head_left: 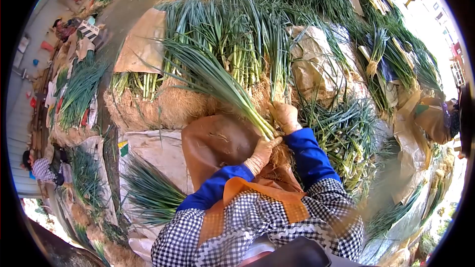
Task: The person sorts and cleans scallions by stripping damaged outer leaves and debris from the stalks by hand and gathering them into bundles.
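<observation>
A bundle of long green onions [232,94] slants across the middle, leaves toward the upper left, pale stems and tan roots at the lower right. My left hand [261,155], in a light glove, is wrapped round the stems just above the roots. On the other side, my right hand [285,117] is closed at the stem ends; what its fingers pinch is too small to tell. A brown apron [217,141] covers my lap beneath the bundle. Just beyond it stand upright onions [242,62] with a thick mat of tan roots [173,101].
Loose onions [341,143] are heaped at the right, beside crumpled brown paper [316,64]. Another bunch [153,193] lies on a pale sheet [153,151] at the lower left. People [43,168] sit among onion piles at the far left.
</observation>
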`<state>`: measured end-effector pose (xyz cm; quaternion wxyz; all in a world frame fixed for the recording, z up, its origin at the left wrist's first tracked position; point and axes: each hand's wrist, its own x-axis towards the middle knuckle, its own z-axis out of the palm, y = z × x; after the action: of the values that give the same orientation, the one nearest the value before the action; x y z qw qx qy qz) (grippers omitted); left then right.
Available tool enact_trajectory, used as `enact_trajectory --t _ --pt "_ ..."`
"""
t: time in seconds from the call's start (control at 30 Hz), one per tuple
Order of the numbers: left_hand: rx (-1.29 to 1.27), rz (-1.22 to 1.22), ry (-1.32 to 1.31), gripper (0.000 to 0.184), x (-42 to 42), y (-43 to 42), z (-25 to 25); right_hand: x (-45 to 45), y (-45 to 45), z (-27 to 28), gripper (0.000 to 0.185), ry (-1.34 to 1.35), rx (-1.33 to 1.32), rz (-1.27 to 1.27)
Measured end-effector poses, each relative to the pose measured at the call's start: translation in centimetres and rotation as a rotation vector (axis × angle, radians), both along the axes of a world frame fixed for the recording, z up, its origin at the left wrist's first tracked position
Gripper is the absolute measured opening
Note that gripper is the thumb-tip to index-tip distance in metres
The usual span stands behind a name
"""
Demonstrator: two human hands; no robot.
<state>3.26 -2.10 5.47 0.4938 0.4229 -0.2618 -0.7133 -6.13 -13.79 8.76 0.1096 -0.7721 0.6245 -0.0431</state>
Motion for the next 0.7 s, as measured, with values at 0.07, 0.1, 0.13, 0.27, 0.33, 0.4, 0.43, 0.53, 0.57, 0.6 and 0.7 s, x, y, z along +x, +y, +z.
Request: enact_trajectory --t 0.07,0.1,0.13,0.27,0.33,0.4,0.43,0.53,0.57,0.6,0.7 --pt "0.139 0.098 0.131 0.020 0.1 -0.2 0.0 0.0 1.6 0.2 0.025 0.021 -0.027 0.206" --pt "0.226 0.087 0.299 0.023 0.4 -0.5 -0.2 -0.8 3.0 -0.7 0.023 -0.270 -0.153 0.246" --pt "0.235 0.086 0.303 0.023 0.6 -0.6 -0.2 -1.6 4.6 -0.6 0.022 -0.563 -0.280 0.276" --pt "0.162 0.033 0.372 0.021 1.3 -0.7 0.9 -7.7 9.3 4.0 0.035 -1.343 0.170 -0.521" --pt "0.275 0.041 0.416 0.020 1.3 -0.9 -0.1 -11.3 9.7 1.5 0.032 -1.414 0.104 -0.632" --pt "0.273 -0.085 0.529 0.019 1.5 -1.1 1.5 -11.2 9.5 2.1 0.033 -1.381 0.151 -0.595" --pt "0.274 -0.092 0.533 0.019 1.0 -1.1 1.6 -10.3 9.1 1.0 0.033 -1.277 0.064 -0.538" --pt "0.410 -0.153 0.491 0.028 0.4 -0.3 1.3 -6.0 8.4 1.9 0.030 -1.532 0.138 -0.540" --pt "0.442 -0.179 0.559 0.026 0.5 0.3 0.6 -3.8 8.0 1.0 0.030 -1.817 0.131 -0.558" --pt "0.475 -0.204 0.627 0.023 0.5 0.8 0.3 -2.3 7.6 0.3 0.030 -2.103 0.123 -0.570" --pt "0.441 -0.106 0.450 0.022 -0.3 1.8 -0.4 -1.6 9.0 -0.2 0.031 -1.822 0.310 -0.375"
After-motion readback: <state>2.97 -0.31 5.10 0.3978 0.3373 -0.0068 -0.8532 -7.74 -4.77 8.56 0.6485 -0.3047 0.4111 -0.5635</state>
